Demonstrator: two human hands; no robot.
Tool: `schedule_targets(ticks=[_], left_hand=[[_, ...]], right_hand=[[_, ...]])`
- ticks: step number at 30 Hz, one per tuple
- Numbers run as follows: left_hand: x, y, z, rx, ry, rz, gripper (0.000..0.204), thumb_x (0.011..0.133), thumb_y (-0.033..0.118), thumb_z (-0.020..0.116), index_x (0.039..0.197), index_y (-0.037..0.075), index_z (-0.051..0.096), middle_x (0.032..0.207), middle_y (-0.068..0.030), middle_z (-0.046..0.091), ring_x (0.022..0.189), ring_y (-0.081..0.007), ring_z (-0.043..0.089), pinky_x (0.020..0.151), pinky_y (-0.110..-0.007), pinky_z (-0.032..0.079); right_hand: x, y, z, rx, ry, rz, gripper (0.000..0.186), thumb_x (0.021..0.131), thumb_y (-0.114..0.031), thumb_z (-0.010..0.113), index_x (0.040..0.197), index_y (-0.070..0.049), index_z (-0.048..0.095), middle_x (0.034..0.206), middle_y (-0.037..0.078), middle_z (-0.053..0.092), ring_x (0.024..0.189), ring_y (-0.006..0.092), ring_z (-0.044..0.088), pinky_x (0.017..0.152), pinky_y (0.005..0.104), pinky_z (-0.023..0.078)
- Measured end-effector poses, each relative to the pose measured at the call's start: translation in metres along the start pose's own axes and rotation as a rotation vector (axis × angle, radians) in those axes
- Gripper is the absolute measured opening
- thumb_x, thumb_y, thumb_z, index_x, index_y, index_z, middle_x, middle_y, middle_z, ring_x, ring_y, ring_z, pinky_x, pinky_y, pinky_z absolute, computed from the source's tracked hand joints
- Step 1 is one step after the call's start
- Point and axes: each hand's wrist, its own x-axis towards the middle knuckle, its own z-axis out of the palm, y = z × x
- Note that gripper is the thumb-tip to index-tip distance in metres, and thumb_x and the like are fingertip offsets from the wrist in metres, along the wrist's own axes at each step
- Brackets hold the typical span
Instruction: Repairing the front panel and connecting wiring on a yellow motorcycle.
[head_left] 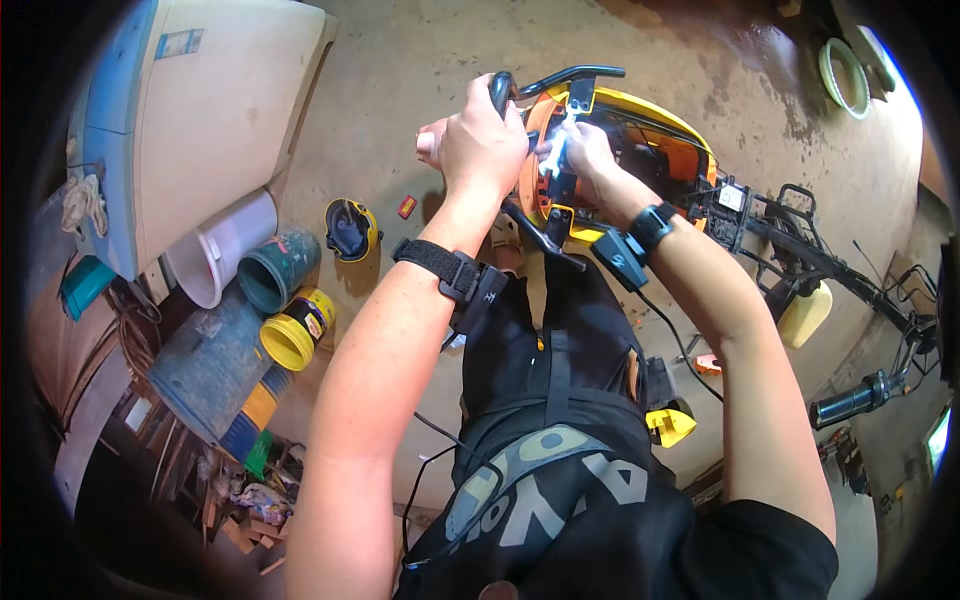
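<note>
An orange and yellow vehicle body (640, 110) with black tube rails and brackets fills the upper middle. My left hand (482, 150) is closed round a black looped tube handle (502, 90) at its left side, thumb side toward the orange panel. My right hand (580, 150) is closed on a silver wrench (555, 155), held upright beside a black bracket (581, 92) inside the body. Glare blurs the wrench and fingertips. Below the hands another black rail (538, 232) ends near my legs.
At left stand a white-and-blue appliance (220, 110) and plastic buckets (285, 342). A yellow helmet-like object (350, 230) and red box (407, 206) lie on the floor. The vehicle's frame (840, 280) runs right, beside a cream jerrycan (810, 312). A pale basin (848, 80) sits top right.
</note>
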Motion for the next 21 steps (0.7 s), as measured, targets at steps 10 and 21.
schedule_targets(ticks=[10, 21], left_hand=[[-0.002, 0.001, -0.003, -0.001, -0.011, -0.021, 0.036, 0.095, 0.027, 0.062, 0.127, 0.011, 0.064, 0.104, -0.0220, 0.074, 0.102, -0.0433, 0.070, 0.090, -0.050, 0.055], [-0.001, 0.001, -0.003, 0.022, -0.007, -0.025, 0.036, 0.094, 0.027, 0.062, 0.127, 0.011, 0.064, 0.103, -0.0221, 0.074, 0.102, -0.0433, 0.071, 0.090, -0.049, 0.056]], right_hand=[[0.023, -0.057, -0.084, -1.516, 0.126, -0.548, 0.039, 0.102, -0.046, 0.051, 0.109, -0.016, 0.075, 0.096, 0.016, 0.076, 0.092, 0.0357, 0.072, 0.085, 0.0519, 0.052], [0.047, -0.116, -0.064, -1.829, -0.122, -0.499, 0.034, 0.098, -0.042, 0.059, 0.107, -0.015, 0.077, 0.106, 0.015, 0.077, 0.102, 0.0338, 0.072, 0.098, 0.0483, 0.044]])
